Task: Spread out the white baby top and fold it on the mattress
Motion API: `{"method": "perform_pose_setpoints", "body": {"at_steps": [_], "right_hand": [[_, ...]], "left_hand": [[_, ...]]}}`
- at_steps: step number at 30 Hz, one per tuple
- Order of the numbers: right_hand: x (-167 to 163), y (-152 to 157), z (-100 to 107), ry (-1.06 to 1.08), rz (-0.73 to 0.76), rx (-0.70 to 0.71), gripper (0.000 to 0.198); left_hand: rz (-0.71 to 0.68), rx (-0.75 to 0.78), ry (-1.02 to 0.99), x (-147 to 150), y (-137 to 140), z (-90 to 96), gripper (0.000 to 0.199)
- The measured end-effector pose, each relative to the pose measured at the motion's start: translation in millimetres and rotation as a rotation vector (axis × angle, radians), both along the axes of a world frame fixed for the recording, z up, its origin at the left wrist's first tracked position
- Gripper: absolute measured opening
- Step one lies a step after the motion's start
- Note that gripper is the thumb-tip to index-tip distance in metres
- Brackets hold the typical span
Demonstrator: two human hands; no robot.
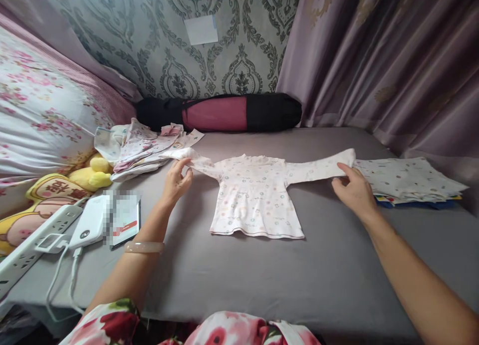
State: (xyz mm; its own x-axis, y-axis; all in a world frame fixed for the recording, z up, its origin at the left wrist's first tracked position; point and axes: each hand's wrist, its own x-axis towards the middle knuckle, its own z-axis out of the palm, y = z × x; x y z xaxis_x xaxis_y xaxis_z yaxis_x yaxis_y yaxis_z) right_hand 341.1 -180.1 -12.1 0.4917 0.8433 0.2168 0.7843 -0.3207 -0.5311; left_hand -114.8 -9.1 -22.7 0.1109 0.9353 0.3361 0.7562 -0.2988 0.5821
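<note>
A small white long-sleeved shirt (258,197) with a pale print lies spread flat on the grey surface (232,280), its collar toward the far side and its sleeves out to both sides. My left hand (177,183) has thumb and fingers bent at the lower edge of the left-side sleeve, close to its end. At the other cuff, my right hand (355,189) grips the sleeve's lower edge between thumb and forefinger. The left-side sleeve is somewhat crumpled, while the right-side one is stretched straight.
Folded clothes (409,177) are stacked at the right. Looser clothes (140,148) lie at the far left. A black and pink roll bag (217,113) rests along the wall. Nearer left are a power strip (39,247), a white power bank (92,220), a phone (127,217) and a yellow plush toy (90,175).
</note>
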Motion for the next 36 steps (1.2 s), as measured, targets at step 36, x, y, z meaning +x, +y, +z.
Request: {"method": "perform_pose_setpoints", "body": {"at_steps": [36], "right_hand": [[-89.5, -48.1, -18.7, -0.019, 0.31, -0.588, 0.028]], "left_hand": [[-0.203, -0.479, 0.17, 22.9, -106.5, -17.0, 0.028]]}}
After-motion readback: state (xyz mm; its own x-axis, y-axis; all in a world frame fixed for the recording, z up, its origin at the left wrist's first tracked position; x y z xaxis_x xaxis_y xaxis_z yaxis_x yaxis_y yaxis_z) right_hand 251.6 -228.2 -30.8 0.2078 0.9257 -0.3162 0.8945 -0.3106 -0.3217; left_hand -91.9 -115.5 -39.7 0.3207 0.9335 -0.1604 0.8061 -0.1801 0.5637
